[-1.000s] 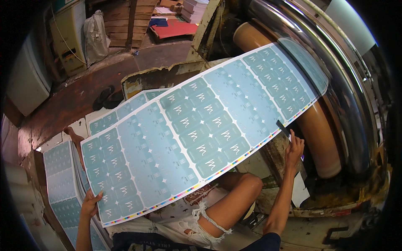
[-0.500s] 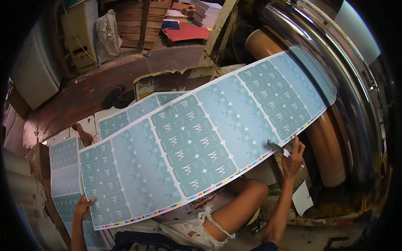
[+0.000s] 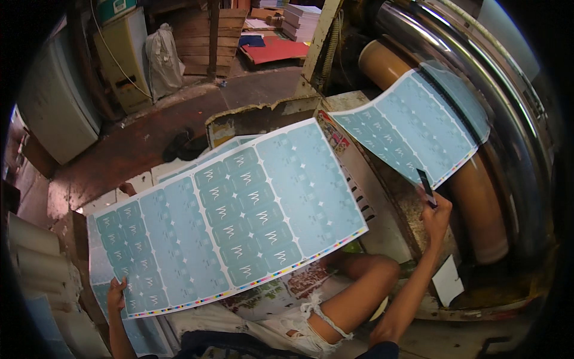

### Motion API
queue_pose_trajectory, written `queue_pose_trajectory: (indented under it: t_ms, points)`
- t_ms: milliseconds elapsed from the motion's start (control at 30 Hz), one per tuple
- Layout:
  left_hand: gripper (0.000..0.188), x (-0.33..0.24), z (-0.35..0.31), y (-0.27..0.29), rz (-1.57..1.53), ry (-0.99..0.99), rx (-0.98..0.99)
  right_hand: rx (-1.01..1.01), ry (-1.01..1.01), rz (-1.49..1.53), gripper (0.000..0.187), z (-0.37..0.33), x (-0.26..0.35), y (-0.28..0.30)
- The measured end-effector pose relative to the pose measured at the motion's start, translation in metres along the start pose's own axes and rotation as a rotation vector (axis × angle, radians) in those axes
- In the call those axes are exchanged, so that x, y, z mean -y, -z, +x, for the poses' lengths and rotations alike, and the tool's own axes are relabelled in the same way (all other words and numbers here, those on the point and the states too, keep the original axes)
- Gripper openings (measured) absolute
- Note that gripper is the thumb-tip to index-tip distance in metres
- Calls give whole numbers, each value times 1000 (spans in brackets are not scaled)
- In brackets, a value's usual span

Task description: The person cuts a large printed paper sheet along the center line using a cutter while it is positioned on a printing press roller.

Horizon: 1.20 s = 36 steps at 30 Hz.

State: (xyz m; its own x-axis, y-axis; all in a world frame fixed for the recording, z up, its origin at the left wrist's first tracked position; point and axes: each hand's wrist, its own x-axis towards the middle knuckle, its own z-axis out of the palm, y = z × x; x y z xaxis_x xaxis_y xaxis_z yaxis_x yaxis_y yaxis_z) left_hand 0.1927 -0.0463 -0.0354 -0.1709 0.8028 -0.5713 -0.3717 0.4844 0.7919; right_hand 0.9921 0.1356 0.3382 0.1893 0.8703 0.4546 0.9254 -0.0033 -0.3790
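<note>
My left hand (image 3: 116, 294) grips the lower left corner of a large light blue printed sheet (image 3: 239, 215) with rows of label shapes and a colour strip along its near edge. The sheet hangs free over my lap and knee. My right hand (image 3: 435, 216) is raised at the right and pinches a small dark blade (image 3: 424, 179). The blade's tip touches the lower edge of a second blue printed sheet (image 3: 412, 128), which curves up onto a big shiny metal drum (image 3: 502, 102). The two sheets are apart.
A brown cardboard roll (image 3: 478, 209) lies under the drum. More blue sheets (image 3: 140, 335) are stacked at the lower left beside pale rolls (image 3: 30, 257). A white card (image 3: 447, 281) lies by my right forearm. Further back are a cabinet (image 3: 122, 57), a white bag (image 3: 162, 60) and a red sheet (image 3: 276, 50).
The one long sheet is now split in two. The left piece has dropped toward my lap in my left hand. The right piece stays on the drum.
</note>
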Motion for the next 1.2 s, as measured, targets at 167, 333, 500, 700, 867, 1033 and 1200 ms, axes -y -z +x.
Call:
queue_pose_trajectory:
  t_ms: [167,333,500,700,867,1033,1200]
  points:
    - [35,-47,93,175,111,-91,13,-112,-22,129,34,-140,144,-116]
    - [40,-77,194,199,184,-87,-2,-105,-13,223,27,-207,225,-216]
    - [40,-77,247,115,209,-302,131,-6,-113,260,24,-204,228,-205]
    - [94,-75,237,70,968,-539,-265,105,-231,266,26,-214,225,-205]
    - [132,-60,151,-5,1791,-524,-171,197,-303,320,25,-202,239,-199]
    - [136,-31,167,12,1677,-494,-90,163,-205,407,24,-199,239,-208]
    - [138,-35,172,10,1727,-404,-73,258,-336,504,14,-201,243,-206]
